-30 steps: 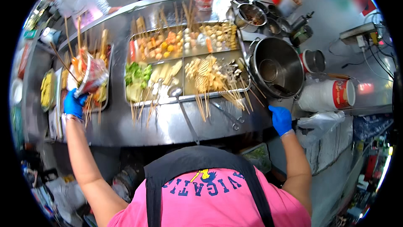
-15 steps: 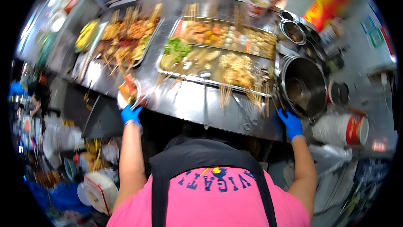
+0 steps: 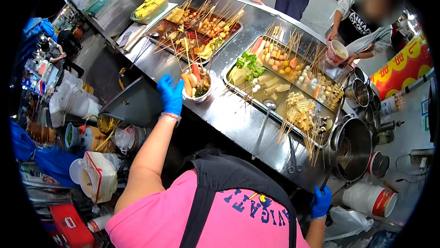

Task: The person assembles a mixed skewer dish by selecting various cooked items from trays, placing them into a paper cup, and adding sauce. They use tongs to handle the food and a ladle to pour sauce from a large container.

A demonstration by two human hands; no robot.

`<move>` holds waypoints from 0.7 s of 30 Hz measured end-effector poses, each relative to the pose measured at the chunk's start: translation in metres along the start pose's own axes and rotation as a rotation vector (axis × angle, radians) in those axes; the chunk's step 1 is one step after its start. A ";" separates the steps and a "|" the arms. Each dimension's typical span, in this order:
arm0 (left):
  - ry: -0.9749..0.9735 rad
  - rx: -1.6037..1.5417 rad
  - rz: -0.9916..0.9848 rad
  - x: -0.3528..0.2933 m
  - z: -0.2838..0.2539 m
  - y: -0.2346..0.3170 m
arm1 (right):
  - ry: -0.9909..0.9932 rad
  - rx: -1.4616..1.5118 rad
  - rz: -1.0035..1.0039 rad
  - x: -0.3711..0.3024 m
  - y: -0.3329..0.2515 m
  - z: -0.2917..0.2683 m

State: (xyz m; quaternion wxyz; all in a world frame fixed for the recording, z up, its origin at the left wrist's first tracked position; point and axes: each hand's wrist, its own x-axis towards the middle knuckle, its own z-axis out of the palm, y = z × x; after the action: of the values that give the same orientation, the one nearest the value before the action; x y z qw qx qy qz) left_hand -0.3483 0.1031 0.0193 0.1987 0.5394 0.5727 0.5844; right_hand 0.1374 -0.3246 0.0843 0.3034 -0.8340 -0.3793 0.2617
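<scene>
While its smooth blue-gloved fingers spread, released, the left hand [image 3: 170, 94] stands at ten o'clock, just beside one round, glossy bowl [image 3: 209, 93] of skewered food at eleven. Toward five, the right hand [image 3: 321, 203] half curls; whether it grips anything cannot be told. Two rectangular metal trays [image 3: 228, 41] sit at eleven-thirty and two, one slender steel ladle [image 3: 262, 131] at four.

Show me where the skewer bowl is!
In the head view, the bowl is left of centre by the near edge of the metal counter, right of the left hand, near the reddish tray.
</scene>
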 end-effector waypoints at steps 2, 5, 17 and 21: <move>-0.288 -0.019 0.173 0.016 0.027 0.066 | 0.165 0.335 -0.078 -0.009 -0.037 0.017; -0.692 -0.082 0.075 0.047 0.063 0.059 | 0.460 0.329 -0.768 0.018 -0.111 0.077; -1.102 -0.410 -0.395 0.126 0.041 0.053 | -0.324 0.506 -0.665 0.041 -0.295 0.253; -1.051 -0.472 -0.386 0.138 0.036 0.051 | -0.282 0.432 -0.673 0.037 -0.284 0.262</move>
State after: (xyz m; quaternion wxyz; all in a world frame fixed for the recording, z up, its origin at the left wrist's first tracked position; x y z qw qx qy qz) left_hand -0.3446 0.2233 0.1115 0.6715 0.5836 0.3404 0.3043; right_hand -0.1509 -0.0643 0.0990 0.4848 -0.5371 -0.6047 0.3329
